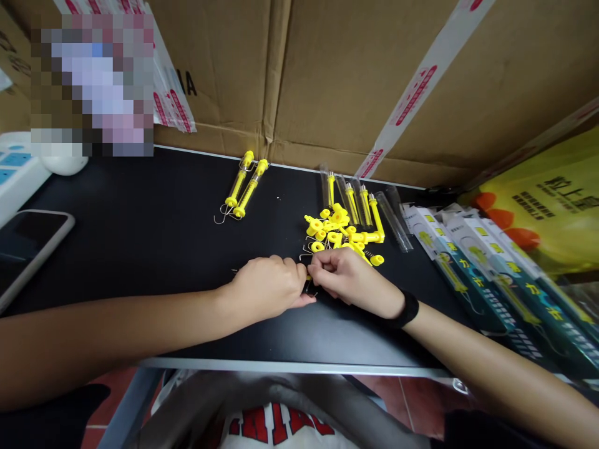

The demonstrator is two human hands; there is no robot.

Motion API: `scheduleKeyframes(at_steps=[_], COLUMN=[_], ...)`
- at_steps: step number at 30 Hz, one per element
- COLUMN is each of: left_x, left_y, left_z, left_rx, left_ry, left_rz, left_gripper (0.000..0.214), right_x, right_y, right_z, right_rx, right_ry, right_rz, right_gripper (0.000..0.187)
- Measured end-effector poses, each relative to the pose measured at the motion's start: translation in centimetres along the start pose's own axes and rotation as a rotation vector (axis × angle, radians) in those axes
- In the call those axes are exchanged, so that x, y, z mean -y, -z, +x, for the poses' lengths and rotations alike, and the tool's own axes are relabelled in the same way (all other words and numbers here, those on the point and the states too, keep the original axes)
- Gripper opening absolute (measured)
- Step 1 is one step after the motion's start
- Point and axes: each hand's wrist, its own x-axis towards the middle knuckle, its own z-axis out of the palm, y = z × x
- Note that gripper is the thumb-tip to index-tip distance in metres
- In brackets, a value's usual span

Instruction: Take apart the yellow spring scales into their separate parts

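My left hand (269,284) is closed around a mostly hidden spring scale, low over the black table. A bit of yellow and a thin metal hook (311,288) show between the two hands, and a metal tip pokes out left of the fist. My right hand (349,279) has its fingers pinched at the hook end. Just beyond it lies a pile of loose yellow caps (337,215), with springs and hooks among them. Two assembled yellow spring scales (250,188) lie side by side further back.
Behind the pile are yellow inner rods (352,204) and clear tubes (394,221). Packaged spring scales (496,280) and a yellow bag (547,193) occupy the right. A phone (32,246) and a white power strip (21,165) lie left. Cardboard boxes (327,93) wall the back.
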Motion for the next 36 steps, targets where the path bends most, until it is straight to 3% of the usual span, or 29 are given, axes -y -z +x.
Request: scheduleKeyframes(at_steps=[5, 10, 12, 21, 26, 32, 36], left_x=[0.1, 0.3, 0.4, 0.4, 0.2, 0.1, -0.7], left_y=[-0.5, -0.6, -0.7, -0.9, -0.7, -0.6, -0.8], left_z=[0.3, 0.3, 0.4, 0.2, 0.1, 0.3, -0.1], left_rx=[-0.031, -0.034, -0.029, -0.07, -0.066, -0.056, -0.077], left_ry=[-0.056, -0.015, 0.019, 0.046, 0.05, 0.049, -0.052], left_rz=[-0.019, -0.085, -0.105, -0.109, -0.083, -0.071, -0.104], left_gripper=[0.026, 0.064, 0.067, 0.048, 0.041, 0.04, 0.035], right_x=[0.1, 0.2, 0.2, 0.2, 0.3, 0.1, -0.1], right_y=[-0.3, -0.3, -0.3, -0.5, -0.4, -0.5, -0.4], right_z=[0.1, 0.0, -0.1, -0.3, -0.3, -0.1, 0.3], right_rx=[-0.1, -0.086, -0.079, -0.187, -0.138, -0.135, -0.175], right_ry=[0.032, -0.003, -0.007, 0.064, 0.07, 0.065, 0.026], right_rz=[-0.008, 0.071, 0.1, -0.001, -0.102, -0.066, 0.053], right_gripper=[0.02, 0.019, 0.019, 0.024, 0.028, 0.031, 0.029])
